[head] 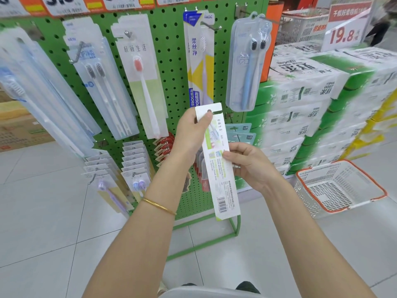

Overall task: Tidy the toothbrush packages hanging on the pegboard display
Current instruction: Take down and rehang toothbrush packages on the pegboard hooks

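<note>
**Both hands hold one toothbrush package off the pegboard**

The left hand (191, 127) pinches the top of a toothbrush package (221, 166), thumb by its hang hole. The right hand (247, 166) grips its middle, thumb on the printed back. It is held in front of the green pegboard (171, 61), below the hanging packages (139, 78).

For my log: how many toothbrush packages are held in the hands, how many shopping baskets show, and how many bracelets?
Held toothbrush package: 1
Shopping baskets: 2
Bracelet: 1
Total: 4
</note>
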Available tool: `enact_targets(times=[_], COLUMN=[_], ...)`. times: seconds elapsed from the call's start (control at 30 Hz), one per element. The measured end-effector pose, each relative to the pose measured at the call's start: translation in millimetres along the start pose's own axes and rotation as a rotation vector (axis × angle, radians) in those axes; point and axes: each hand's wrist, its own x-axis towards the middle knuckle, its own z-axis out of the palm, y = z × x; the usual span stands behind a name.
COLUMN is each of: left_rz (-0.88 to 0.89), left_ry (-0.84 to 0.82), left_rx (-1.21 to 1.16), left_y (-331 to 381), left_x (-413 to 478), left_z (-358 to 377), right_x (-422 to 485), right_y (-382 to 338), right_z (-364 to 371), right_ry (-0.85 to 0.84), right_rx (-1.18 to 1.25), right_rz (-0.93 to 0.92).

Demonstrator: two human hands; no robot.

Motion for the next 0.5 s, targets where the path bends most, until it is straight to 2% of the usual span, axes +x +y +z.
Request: enact_targets(times=[0.27, 0.43, 0.5], left_rz=[-0.130, -0.088, -0.050], left_ry=[-0.046, -0.030, -0.042], left_rx=[-0.318, -0.338, -0.344], left_y=[15, 33, 42], left_x=[-7, -11, -13], left_z=[-9, -22, -31], right_x=[6, 10, 12], right_y=[-2, -10, -19], right_z=[9, 31, 42], right_ry=[-0.215, -0.434, -0.471], right_rx=[0.108, 0.080, 0.052], right_rz=[0.109, 0.120, 0.075])
